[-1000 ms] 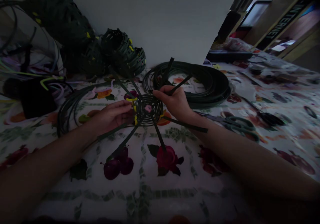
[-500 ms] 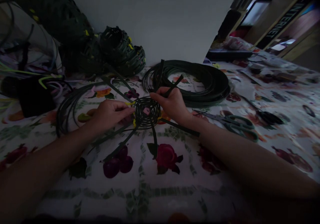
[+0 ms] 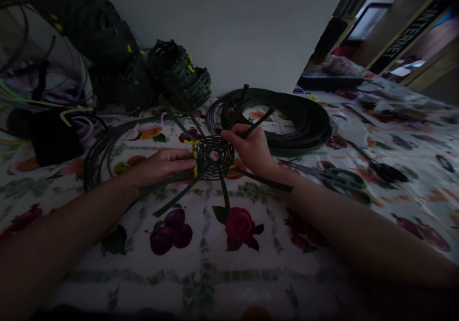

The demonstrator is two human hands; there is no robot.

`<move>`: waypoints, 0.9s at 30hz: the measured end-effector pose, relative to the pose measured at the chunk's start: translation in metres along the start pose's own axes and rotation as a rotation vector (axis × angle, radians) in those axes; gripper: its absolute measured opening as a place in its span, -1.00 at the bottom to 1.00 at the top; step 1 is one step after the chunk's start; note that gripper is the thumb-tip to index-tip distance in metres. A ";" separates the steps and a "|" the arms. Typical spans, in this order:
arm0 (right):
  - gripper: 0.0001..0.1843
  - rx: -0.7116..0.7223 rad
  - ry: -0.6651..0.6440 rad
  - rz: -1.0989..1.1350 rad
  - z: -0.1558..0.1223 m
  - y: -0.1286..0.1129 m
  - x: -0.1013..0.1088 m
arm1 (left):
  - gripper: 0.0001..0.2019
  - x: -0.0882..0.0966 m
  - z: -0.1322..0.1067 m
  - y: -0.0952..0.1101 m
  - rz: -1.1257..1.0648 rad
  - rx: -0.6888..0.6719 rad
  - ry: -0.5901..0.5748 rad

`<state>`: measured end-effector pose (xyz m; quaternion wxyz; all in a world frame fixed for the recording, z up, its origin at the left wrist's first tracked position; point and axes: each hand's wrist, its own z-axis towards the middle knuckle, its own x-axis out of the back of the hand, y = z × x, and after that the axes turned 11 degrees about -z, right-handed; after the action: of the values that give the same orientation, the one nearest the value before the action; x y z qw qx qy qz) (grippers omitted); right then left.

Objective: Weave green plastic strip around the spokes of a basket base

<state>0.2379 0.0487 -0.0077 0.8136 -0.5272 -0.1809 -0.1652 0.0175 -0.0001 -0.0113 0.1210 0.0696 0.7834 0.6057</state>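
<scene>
- The woven disc (image 3: 215, 169) lies flat on the counter (image 3: 251, 273), and everything else I place from it.
- The left hand (image 3: 163, 164) is at the disc's left rim. Its grip looks clenched on the edge, right by the yellow strand (image 3: 195, 169). It's dim, so that's my best read.
- The right hand (image 3: 253, 149) is at the disc's right rim, pinching a dark strip (image 3: 260, 121) that sticks up and away from the disc.
- Risk one: if the left grip slackens while the right hand pulls, I'd guess the disc turns or lifts and the outer rounds go loose.
- Risk two: that strip looks stiff. Bend it too sharply at the rim and it could kink or spring out of the pinch.
- Risk three: loose spokes (image 3: 175, 201) fan out on the near side of the disc, under the forearms. A dragging wrist could pull one out of line.
- Risk four: the coil (image 3: 308, 120) sits just beyond the disc on the right, touching nothing I can see. Its loops could snag the free end.
- The scissors (image 3: 346, 181) lie well right of the disc, near the right forearm, so an elbow could knock them.
</scene>
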 end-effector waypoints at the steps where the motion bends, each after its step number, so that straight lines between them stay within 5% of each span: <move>1: -0.68 0.010 0.001 0.016 0.001 0.001 0.000 | -0.79 0.000 -0.001 0.001 -0.018 0.030 -0.025; 15: -0.67 -0.070 0.044 0.195 0.001 0.004 -0.007 | -0.76 -0.011 -0.007 0.001 -0.314 0.056 -0.017; 22: -0.65 -0.273 -0.003 0.408 0.000 0.008 -0.014 | -0.67 -0.014 -0.007 0.000 -0.572 -0.066 -0.039; 27: -0.68 -0.416 -0.098 0.449 -0.007 0.001 -0.018 | -0.65 -0.017 -0.010 -0.002 -0.518 -0.059 -0.061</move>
<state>0.2236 0.0445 -0.0196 0.6949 -0.7164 -0.0613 0.0106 0.0312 -0.0137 -0.0087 0.2974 -0.1189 0.7529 0.5749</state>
